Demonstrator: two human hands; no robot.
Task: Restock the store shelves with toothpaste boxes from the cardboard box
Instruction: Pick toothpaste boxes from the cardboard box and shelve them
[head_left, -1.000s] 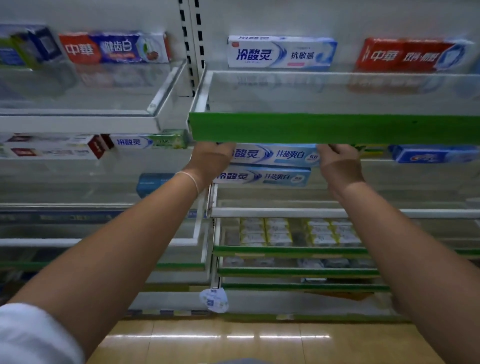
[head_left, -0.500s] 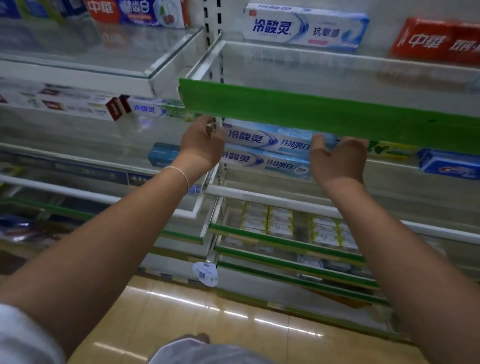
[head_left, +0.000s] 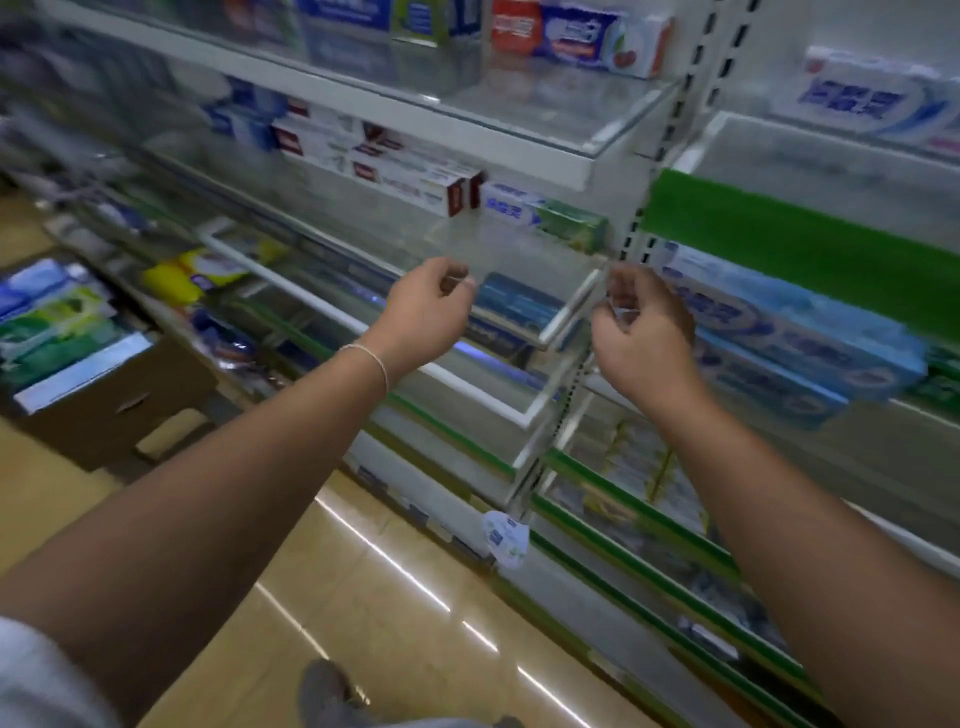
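Both my arms reach forward at shelf height. My left hand (head_left: 426, 306) and right hand (head_left: 641, 332) hang empty, fingers loosely curled, clear of the glass shelf (head_left: 524, 260). Two blue glossy toothpaste boxes (head_left: 779, 338) lie stacked right. Cardboard box (head_left: 93, 395) sits on floor, far left, full.

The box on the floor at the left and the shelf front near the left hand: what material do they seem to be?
The box looks like matte brown cardboard: dull surface, folded flap. The shelf front seems clear glossy plastic or glass: toothpaste boxes show through it.
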